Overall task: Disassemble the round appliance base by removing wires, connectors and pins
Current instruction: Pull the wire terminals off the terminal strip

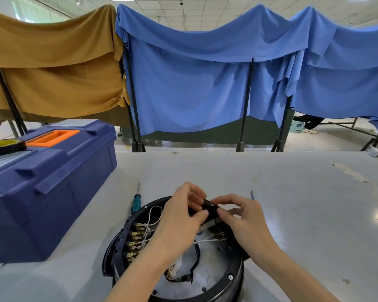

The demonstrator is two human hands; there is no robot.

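1. We have the base [234,277] lying open side up on the table [303,192], directly beneath both hands. The step in hand looks to be freeing the black block [210,209] held above its far rim.
2. Our left hand [183,216] grasps the block's left end, thumb underneath and fingers curled over the top. Our right hand [242,216] pinches the other end between thumb and forefinger, so neither hand is free.
3. We judge the block is tied to the white wires [151,223] that run out from under the left palm. We therefore pull straight along the leads rather than twist (a sideways wrench could bend a tab or tear a lead).
4. We let the left hand steady the block while the right fingertips work one lead at a time, gripping the metal end and not the insulation.
5. The brass terminals [135,238] sit in a row just left of the left wrist. We hold that forearm up off them so nothing snags.
6. If a joint sticks, the screwdriver [136,202] lies on the table beyond and to the left of the left hand. A second slim tool [253,195] lies just past the right knuckles.
7. Our fingers hide whether a clip or a screw holds the block, so we cannot tell. We feel for a catch before pulling harder.
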